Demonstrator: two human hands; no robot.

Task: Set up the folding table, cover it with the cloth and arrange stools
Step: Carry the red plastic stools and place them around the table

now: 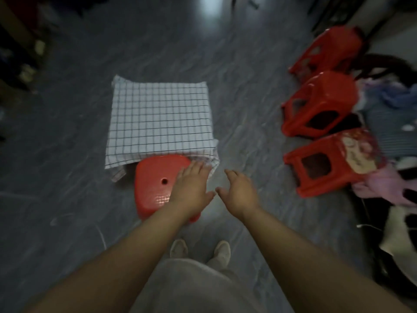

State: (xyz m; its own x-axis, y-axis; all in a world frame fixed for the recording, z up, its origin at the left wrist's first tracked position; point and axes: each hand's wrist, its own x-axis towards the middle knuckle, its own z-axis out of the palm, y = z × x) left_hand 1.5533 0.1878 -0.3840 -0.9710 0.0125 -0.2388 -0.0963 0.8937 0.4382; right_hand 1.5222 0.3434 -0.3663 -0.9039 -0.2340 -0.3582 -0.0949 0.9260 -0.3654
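Left hand [191, 188] flat, fingers straight and close together, holding nothing, over the seat of a red stool [158, 184] at the near edge of the checked cloth [158, 116]; fingertips by the cloth's near right corner; touching the seat or just above it, cannot tell. Right hand [239, 190] also empty, fingers loosely spread, thumb out toward the left hand, above the dark floor [67, 154] just off the cloth's near right corner. Checked cloth spread flat and square over the bench, white with thin dark lines, hem hanging rumpled on the near side; bench itself wholly hidden beneath the cloth. Red stool upright, round hole in its seat, far edge tucked under the cloth's near hem. Well to the right of the cloth, three more red stools on their sides in a row: far stool [327, 50]; middle stool [320, 105]; near stool [327, 163], patterned on its seat. Farther right of the cloth, past those three, a heap of clothes [388, 109], blurred. On the near side of the cloth, a pair of pale shoes [178, 248] on the floor.
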